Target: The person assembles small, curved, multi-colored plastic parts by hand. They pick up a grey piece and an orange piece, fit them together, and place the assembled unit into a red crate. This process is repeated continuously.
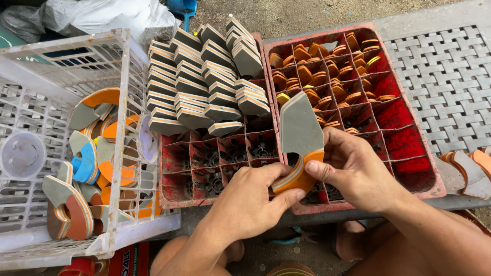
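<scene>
While both hands close on it, a foam piece (300, 134) with a grey face and an orange curved end stands upright over the front edge of 2 red crates. The left hand (245, 202) has its thumb and curled fingers pinched on the orange end from below. The right hand (355, 171) grips the same end from the right side, thumb across the orange edge and fingers wrapped behind the grey part.

The left red crate (176, 176) is split into small square compartments. Its rear rows carry stacks of grey foam blocks (204, 76) with thin orange and white layers, packed side by side; the front compartments show only dark bottoms.

The right red crate (409, 138) holds many small orange foam scraps (317, 69) in its far-left compartments, while the near-right ones show bare red.

On the left, a white plastic basket (46, 133) lies tipped on its side and holds a loose heap of curved cut-offs (89, 168) in orange, grey and blue.

Beyond the right crate lies a grey woven mat (450, 76), and a few more curved foam pieces (468, 171) rest at its near edge.
</scene>
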